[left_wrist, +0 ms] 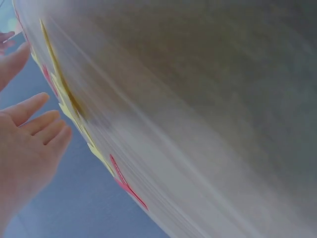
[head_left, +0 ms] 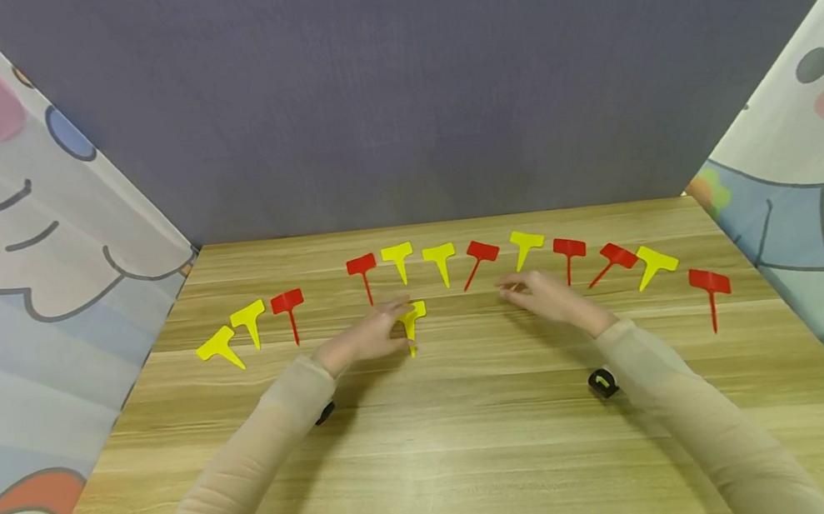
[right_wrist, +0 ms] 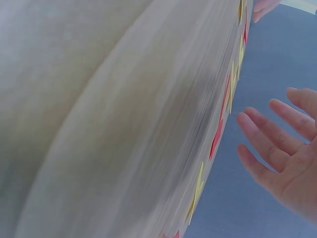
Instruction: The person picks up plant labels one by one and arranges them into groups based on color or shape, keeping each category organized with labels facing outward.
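Observation:
My left hand (head_left: 375,334) is over the middle of the table, fingers and thumb spread apart around a yellow T-shaped plant label (head_left: 410,324) that lies nearest it. In the left wrist view the left hand (left_wrist: 32,144) has extended fingers and nothing in its grasp. To the right, my right hand (head_left: 543,298) hovers below a red T-shaped label (head_left: 483,251) and another yellow label (head_left: 527,243). Its fingers are loosely extended and apart in the right wrist view, where the right hand (right_wrist: 290,161) holds nothing.
Further red and yellow labels lie in an arc, from a yellow label (head_left: 218,346) at left to a red label (head_left: 710,286) at right. A small black object (head_left: 602,383) sits by the right forearm, another (head_left: 325,413) by the left. A grey panel (head_left: 426,105) backs the table.

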`<state>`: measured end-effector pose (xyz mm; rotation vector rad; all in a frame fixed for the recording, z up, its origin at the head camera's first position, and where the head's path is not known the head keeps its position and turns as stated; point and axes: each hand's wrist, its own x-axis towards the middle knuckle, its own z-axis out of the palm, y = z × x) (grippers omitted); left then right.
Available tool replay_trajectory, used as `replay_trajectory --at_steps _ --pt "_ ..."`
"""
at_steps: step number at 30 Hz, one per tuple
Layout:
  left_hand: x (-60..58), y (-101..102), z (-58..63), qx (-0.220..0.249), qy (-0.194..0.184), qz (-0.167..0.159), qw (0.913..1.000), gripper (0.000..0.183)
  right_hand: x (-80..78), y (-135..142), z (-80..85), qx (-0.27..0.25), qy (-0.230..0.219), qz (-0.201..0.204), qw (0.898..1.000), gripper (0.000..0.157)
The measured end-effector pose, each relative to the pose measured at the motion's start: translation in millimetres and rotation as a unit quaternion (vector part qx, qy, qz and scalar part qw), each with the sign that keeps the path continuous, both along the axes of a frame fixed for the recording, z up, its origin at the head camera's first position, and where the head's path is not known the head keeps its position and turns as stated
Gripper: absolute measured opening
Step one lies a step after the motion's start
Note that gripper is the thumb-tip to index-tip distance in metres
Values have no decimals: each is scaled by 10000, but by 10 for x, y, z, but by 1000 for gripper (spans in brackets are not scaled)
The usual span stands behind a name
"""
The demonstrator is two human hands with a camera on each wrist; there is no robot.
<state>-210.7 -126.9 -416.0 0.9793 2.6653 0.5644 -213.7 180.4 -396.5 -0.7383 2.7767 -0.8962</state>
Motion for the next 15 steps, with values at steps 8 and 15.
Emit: replay_trajectory --at_steps 8,15 --pt "30 9 -18 -351 -74 -122 9993 69 -107 -91 36 160 -248 -27 9996 36" --pt "38 43 -17 -591 -261 -37 9979 68 -208 -180 56 126 -294 109 9994 34"
